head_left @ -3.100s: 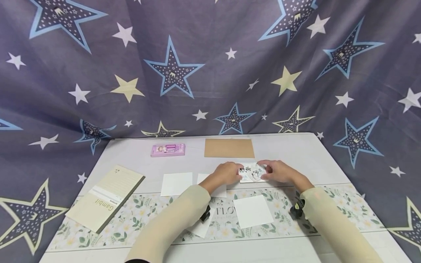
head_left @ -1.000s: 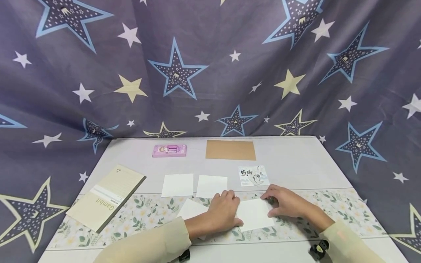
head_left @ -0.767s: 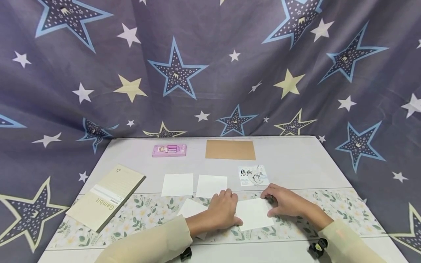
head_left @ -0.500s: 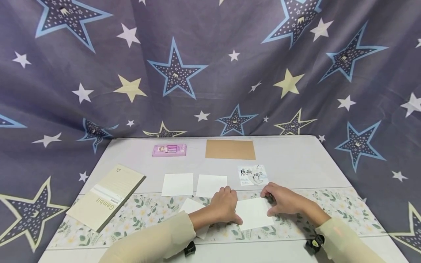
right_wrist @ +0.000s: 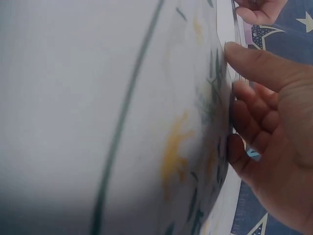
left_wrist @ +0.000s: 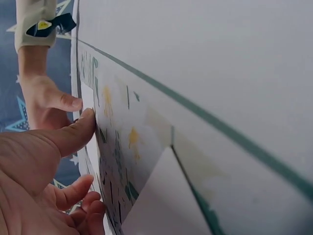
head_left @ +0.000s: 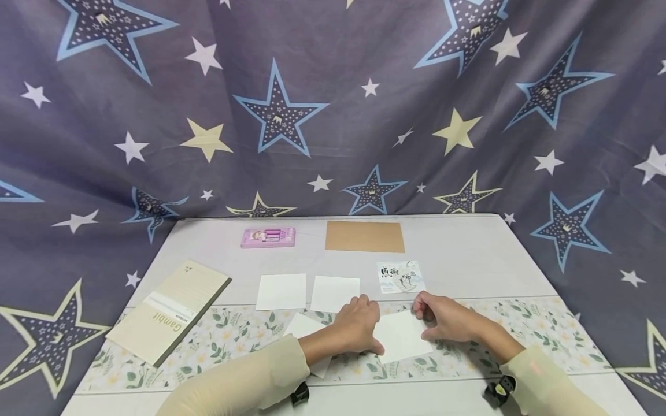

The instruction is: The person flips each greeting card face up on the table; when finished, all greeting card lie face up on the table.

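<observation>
The blank white square card [head_left: 402,338] lies flat on the surface right between your hands, your left hand [head_left: 358,326] pinching its left edge and your right hand [head_left: 444,319] pinching its far right corner, both equally close.

Your left hand [head_left: 358,328] lies low near the table's front edge, fingers loosely curled, thumb stretched toward the right. Your right hand [head_left: 446,319] sits just beside it, fingers bent, thumb pointing left. Both forearms, in pale sleeves, come in from the front edge.
</observation>
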`<act>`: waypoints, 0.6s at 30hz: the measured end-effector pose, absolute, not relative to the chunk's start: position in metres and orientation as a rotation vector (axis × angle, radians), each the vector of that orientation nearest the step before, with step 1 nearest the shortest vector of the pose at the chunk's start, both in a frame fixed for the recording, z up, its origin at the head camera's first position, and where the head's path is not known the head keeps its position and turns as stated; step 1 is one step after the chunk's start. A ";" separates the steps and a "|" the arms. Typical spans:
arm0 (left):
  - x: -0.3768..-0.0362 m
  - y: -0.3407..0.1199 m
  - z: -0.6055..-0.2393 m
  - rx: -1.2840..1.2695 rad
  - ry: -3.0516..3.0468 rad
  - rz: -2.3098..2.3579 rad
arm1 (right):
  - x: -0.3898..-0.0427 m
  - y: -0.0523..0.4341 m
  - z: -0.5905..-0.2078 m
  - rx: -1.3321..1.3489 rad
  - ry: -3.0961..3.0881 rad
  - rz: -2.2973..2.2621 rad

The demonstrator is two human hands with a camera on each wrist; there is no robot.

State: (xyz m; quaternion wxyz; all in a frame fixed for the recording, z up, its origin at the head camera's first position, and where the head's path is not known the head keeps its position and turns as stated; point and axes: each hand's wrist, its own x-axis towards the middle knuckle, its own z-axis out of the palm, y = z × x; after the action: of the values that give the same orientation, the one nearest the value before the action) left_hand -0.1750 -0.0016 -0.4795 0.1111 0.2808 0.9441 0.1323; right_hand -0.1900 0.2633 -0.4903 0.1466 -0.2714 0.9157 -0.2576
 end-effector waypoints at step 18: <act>-0.174 -0.005 -0.481 0.806 2.772 0.424 | -0.193 0.256 -0.484 -0.635 2.572 -0.720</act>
State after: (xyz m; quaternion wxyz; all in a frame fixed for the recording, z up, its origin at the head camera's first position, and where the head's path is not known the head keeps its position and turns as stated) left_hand -0.1739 -0.0047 -0.4813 0.1116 0.2745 0.9441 0.1442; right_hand -0.1930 0.2560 -0.4836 0.1969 -0.2268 0.9185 -0.2571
